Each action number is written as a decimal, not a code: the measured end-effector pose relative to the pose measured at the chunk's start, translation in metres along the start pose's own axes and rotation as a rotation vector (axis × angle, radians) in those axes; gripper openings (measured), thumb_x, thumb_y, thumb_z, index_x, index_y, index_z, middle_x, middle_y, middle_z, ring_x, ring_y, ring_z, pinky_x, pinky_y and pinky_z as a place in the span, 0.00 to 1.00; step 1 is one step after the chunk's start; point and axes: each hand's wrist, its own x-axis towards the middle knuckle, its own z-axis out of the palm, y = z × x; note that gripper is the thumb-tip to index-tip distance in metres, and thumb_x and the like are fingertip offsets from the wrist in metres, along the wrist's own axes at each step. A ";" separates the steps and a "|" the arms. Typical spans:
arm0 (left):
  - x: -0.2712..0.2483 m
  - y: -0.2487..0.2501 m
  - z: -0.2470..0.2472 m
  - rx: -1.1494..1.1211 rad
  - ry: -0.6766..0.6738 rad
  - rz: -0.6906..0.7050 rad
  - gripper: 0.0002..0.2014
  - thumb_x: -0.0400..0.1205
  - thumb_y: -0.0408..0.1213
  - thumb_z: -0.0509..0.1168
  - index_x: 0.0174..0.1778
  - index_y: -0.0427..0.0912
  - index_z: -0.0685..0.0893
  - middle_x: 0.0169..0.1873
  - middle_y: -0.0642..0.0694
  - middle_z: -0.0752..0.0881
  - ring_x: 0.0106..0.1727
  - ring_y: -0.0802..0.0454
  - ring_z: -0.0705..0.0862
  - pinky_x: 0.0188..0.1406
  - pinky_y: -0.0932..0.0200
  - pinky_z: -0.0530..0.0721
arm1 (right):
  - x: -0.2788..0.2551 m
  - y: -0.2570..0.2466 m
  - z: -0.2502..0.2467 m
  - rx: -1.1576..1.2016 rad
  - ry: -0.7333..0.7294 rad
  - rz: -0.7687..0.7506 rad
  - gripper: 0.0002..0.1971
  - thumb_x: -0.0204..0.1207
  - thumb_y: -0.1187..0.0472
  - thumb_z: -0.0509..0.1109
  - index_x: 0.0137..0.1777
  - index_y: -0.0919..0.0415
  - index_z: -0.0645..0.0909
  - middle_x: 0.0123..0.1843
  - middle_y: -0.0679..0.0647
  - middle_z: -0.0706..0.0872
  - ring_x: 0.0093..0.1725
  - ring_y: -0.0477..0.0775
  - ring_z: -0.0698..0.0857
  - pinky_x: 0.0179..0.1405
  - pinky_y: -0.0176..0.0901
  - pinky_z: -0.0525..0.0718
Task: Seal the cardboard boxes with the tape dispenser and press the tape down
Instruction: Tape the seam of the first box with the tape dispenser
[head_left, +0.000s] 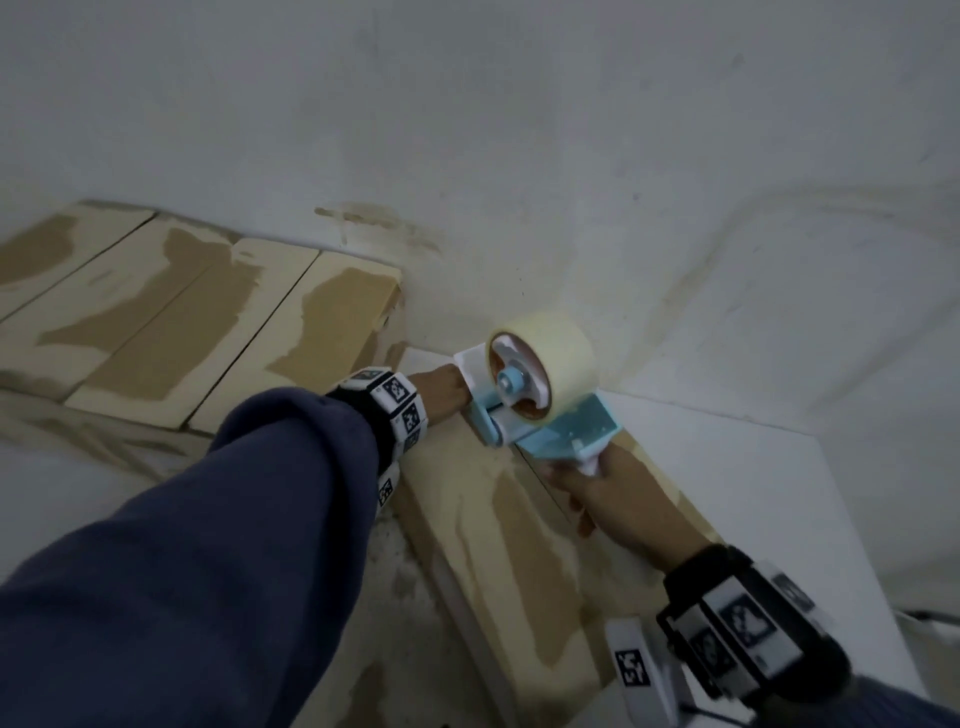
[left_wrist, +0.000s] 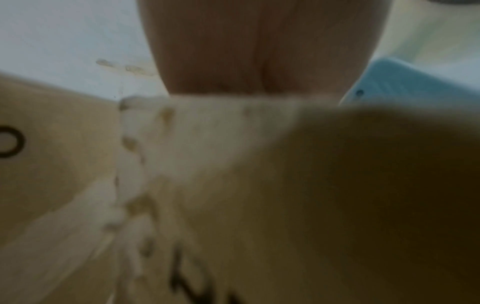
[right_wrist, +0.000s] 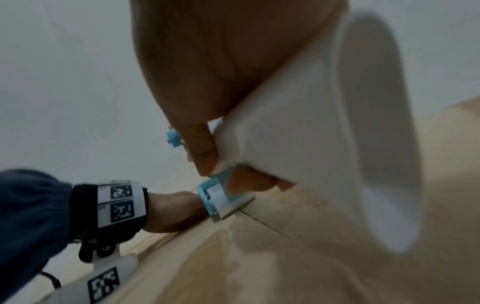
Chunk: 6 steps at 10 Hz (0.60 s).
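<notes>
Tape dispenser — right hand clamped on its handle, nose down at the far end of the box seam. The seam's long axis runs back toward the person. Left hand rests at that far edge just beside the nose — its grip cannot be told.

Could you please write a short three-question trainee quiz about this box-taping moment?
1. True or false: the right hand grips the dispenser.
2. Where does the dispenser sit? A) on the floor B) at the far end of the near box C) on the far boxes
3. Fill in: the left hand reaches the box's far ____.

Key: 1 true; 2 B; 3 end.
</notes>
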 end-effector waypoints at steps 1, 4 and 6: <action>-0.001 0.005 0.003 0.028 0.039 -0.026 0.19 0.88 0.34 0.49 0.70 0.27 0.72 0.70 0.30 0.74 0.71 0.38 0.74 0.70 0.52 0.69 | -0.003 0.002 0.000 -0.002 0.020 -0.020 0.10 0.77 0.59 0.68 0.35 0.51 0.75 0.23 0.46 0.79 0.16 0.36 0.76 0.17 0.23 0.73; 0.011 -0.005 0.006 0.205 -0.052 0.017 0.28 0.87 0.52 0.42 0.83 0.49 0.44 0.80 0.34 0.61 0.80 0.38 0.62 0.77 0.47 0.56 | -0.077 0.046 -0.020 0.176 0.057 0.056 0.11 0.71 0.63 0.73 0.29 0.56 0.78 0.16 0.48 0.78 0.19 0.44 0.75 0.22 0.36 0.72; 0.017 -0.009 0.008 0.303 -0.056 0.025 0.31 0.86 0.57 0.42 0.83 0.51 0.42 0.82 0.37 0.58 0.81 0.40 0.60 0.79 0.46 0.54 | -0.095 0.078 -0.016 0.214 0.134 0.096 0.06 0.70 0.61 0.77 0.35 0.61 0.84 0.21 0.53 0.83 0.19 0.48 0.77 0.19 0.36 0.75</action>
